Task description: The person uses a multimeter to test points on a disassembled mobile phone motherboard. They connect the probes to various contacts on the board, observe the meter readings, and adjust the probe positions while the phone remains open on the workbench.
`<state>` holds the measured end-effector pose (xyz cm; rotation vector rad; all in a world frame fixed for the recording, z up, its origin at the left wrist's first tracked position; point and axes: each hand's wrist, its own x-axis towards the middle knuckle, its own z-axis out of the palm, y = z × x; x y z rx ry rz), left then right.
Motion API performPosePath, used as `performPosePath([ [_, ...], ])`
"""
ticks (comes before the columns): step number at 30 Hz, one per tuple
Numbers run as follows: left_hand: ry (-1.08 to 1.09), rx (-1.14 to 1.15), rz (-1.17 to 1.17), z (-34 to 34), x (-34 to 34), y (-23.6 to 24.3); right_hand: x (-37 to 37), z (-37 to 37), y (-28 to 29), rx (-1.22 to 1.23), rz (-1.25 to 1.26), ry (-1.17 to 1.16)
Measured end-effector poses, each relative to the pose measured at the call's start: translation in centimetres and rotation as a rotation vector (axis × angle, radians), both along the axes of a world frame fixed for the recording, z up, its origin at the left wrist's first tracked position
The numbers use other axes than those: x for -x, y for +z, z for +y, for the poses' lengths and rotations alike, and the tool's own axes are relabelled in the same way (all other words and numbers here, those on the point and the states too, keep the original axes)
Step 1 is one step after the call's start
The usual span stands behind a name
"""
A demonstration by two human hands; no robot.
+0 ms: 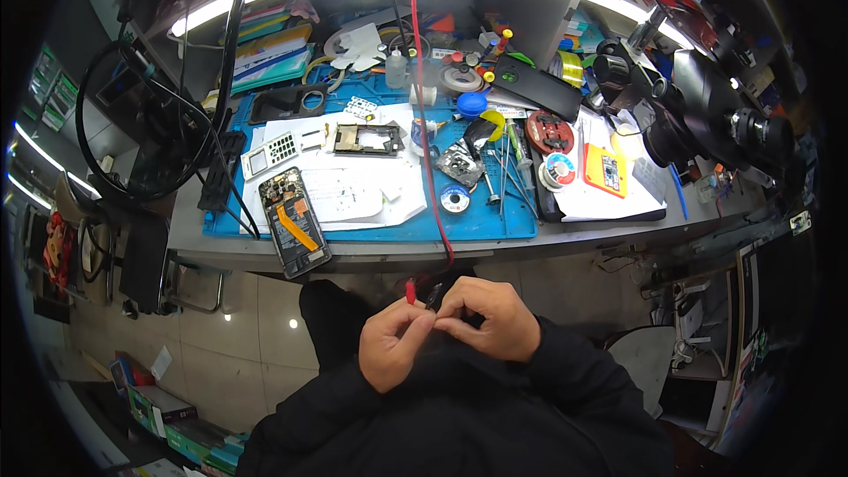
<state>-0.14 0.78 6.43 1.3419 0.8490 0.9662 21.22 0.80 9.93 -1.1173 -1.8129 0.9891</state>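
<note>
My left hand and my right hand meet low in the middle, in front of the bench, both closed in pinches with fingertips together. A red clip pokes up from my left fingers and a dark clip shows beside my right fingers; what exactly the fingertips grip is hidden. A red cable hangs down over the bench toward the clips. An opened phone with an orange ribbon lies at the bench's front left.
The blue mat bears papers, phone parts, tools and solder spools. A microscope stands right; black cables loop at left. A stool is at lower right, boxes at lower left.
</note>
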Motion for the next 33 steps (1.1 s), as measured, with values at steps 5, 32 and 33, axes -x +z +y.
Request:
performPosePath([
  [5,0.045,-0.043,0.02,0.2,0.2,0.0,0.6,0.2,0.3,0.088,0.025,-0.013],
  [32,0.01,0.238,-0.165,-0.8,0.3,2.4,1.6,-0.6,1.4,-0.318,-0.071,0.0],
  [33,0.012,0.247,-0.174,-0.8,0.3,2.3,1.5,-0.6,1.4,-0.324,-0.084,0.005],
])
